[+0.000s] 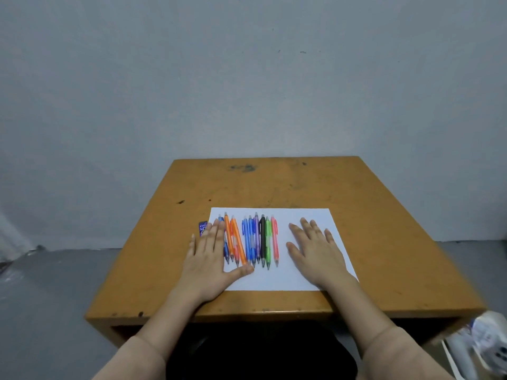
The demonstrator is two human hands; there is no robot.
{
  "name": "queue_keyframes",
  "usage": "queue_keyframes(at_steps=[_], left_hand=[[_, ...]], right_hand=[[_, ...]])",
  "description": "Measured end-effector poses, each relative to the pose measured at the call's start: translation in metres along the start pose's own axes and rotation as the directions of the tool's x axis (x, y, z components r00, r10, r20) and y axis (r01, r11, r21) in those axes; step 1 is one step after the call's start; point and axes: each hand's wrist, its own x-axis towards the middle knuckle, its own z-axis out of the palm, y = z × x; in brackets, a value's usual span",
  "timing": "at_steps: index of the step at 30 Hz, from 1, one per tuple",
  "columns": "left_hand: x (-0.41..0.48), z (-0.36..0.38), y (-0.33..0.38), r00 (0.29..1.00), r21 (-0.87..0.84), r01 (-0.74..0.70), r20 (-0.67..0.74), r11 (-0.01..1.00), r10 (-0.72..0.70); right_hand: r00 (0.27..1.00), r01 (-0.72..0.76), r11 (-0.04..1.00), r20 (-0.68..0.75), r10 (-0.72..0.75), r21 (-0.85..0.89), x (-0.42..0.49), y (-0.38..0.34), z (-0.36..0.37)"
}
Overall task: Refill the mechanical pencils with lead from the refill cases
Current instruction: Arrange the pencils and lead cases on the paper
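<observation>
Several mechanical pencils [253, 239] in orange, blue, purple, black, green and pink lie side by side on a white sheet of paper [285, 278], tips toward me. A purple lead refill case [202, 228] lies just left of the sheet, partly hidden by my fingers. My left hand [211, 259] rests flat, palm down, over the sheet's left edge, covering part of the leftmost blue pencil. My right hand [315, 250] lies flat on the paper to the right of the pink pencil, apart from it. Neither hand holds anything.
The paper lies on a small worn orange-brown wooden table [274, 185] that stands against a grey wall. White bags or packaging [482, 341] sit on the floor at the lower right, beside the table's corner.
</observation>
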Motion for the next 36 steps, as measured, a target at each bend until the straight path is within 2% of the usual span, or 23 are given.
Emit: queue_keyframes(at_steps=[6, 27, 32, 36], left_hand=[[0.005, 0.001, 0.014, 1.0, -0.012, 0.011, 0.029, 1.0, -0.011], [-0.024, -0.006, 0.027, 0.993, -0.096, -0.114, 0.02, 0.989, 0.116], [-0.021, -0.004, 0.026, 0.974, -0.102, -0.221, 0.032, 0.97, 0.226], [-0.018, -0.005, 0.028, 0.974, -0.098, -0.217, 0.045, 0.971, 0.222]], right_hand=[[1.0, 0.012, 1.0, 0.005, -0.012, 0.008, 0.003, 0.012, -0.005], [0.998, -0.005, 1.0, 0.06, 0.006, -0.024, -0.032, 0.03, -0.014], [1.0, 0.021, 0.994, 0.021, -0.023, 0.107, -0.036, 0.023, -0.019], [0.998, 0.069, 0.968, -0.004, -0.07, 0.24, -0.04, 0.007, -0.02]])
